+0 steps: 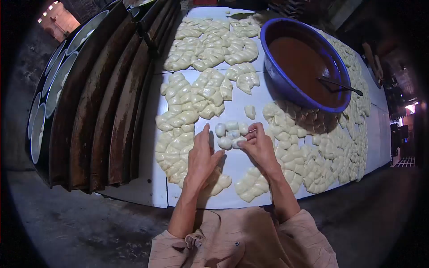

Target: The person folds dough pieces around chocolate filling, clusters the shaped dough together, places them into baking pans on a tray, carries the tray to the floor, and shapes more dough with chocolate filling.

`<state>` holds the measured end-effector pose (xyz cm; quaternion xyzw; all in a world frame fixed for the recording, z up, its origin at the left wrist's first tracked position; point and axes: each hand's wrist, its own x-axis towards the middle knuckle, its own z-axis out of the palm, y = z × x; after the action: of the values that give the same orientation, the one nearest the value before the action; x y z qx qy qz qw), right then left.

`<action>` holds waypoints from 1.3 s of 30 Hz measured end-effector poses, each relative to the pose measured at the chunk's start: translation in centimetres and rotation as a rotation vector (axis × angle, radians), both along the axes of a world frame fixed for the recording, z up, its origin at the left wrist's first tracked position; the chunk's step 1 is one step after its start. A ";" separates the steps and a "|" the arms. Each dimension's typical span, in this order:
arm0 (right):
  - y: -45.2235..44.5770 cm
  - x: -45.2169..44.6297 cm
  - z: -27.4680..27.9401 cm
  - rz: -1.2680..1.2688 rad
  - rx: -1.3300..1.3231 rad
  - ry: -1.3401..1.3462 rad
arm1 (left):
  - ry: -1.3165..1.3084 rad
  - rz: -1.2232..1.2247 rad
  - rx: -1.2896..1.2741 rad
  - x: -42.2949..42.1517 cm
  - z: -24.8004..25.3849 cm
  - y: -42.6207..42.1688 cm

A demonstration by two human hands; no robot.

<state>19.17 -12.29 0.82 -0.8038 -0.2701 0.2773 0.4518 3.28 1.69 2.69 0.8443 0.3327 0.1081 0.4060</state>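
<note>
Several smooth, pale dough balls [233,134] sit bunched on the white tabletop between my hands. My left hand [203,156] is open along the left side of the bunch, its fingers stretched forward and its thumb close to the nearest ball. At the right side, my right hand [260,149] has its fingers curled, with the thumb against the lower right ball. Just beyond the bunch lies a small loose piece of dough [250,112]. Joined, glossy sheets of dough pieces [176,125] spread along the left, and more dough pieces [330,154] cover the right.
A large blue basin [268,58] of brown liquid stands at the back right, with a dark-handled utensil [342,85] resting in it. Long, rusty metal trays [100,111] stand side by side on the left, next to round, light-lined containers [62,82].
</note>
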 end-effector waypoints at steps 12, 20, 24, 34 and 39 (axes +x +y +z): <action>1.5 2.4 1.0 0.288 -0.048 -0.033 | 0.032 -0.216 -0.064 3.4 -2.4 1.2; 1.2 1.4 3.3 0.152 -0.218 -0.224 | 0.136 -0.059 -0.047 2.8 -1.0 0.3; 2.9 1.4 0.5 0.221 -0.164 -0.265 | 0.227 -0.092 -0.106 5.3 -1.4 0.4; 2.8 0.3 4.9 0.224 0.066 0.321 | -0.169 -0.140 -0.341 2.3 -0.9 1.2; 5.5 -0.4 10.2 0.357 0.219 0.353 | -0.193 -0.061 -0.087 -1.8 8.8 2.1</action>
<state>18.78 -6.78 10.98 -0.6291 -0.3530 0.4573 0.5200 1.52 3.78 11.47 0.8212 0.2708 0.1618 0.4756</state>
